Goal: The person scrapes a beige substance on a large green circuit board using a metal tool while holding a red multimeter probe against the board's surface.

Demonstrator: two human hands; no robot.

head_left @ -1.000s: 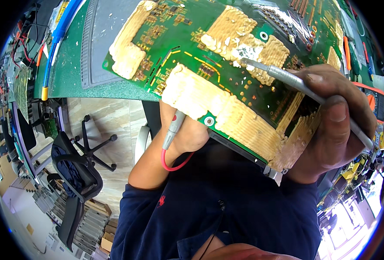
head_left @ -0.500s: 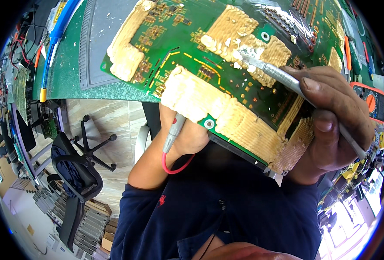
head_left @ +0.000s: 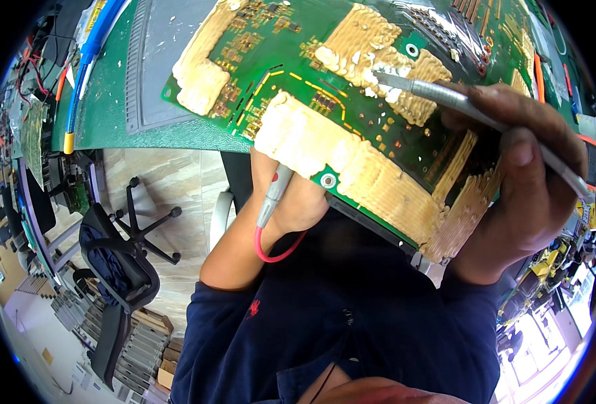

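A green circuit board [head_left: 372,121] with thick beige coating patches is tilted in front of me. My left hand [head_left: 303,209] holds it from below, its fingers hidden behind the board. A grey probe-like handle [head_left: 276,194] with a red lead [head_left: 264,252] shows beside that hand, partly under the board. My right hand [head_left: 523,145] is closed around a silver craft knife [head_left: 456,99]. The knife's tip rests on the upper beige patch [head_left: 362,44], among white, crumbled flakes [head_left: 387,82].
Under the board lies a green mat [head_left: 170,141] with a grey ribbed pad [head_left: 160,74]. A blue tool with a yellow tip [head_left: 82,81] lies at the left. An orange-rimmed meter [head_left: 589,151] shows at the right. A black office chair [head_left: 116,262] stands on the floor.
My right hand has shifted right, and the knife lies at a flatter angle, its tip still on the same patch. The board has moved slightly.
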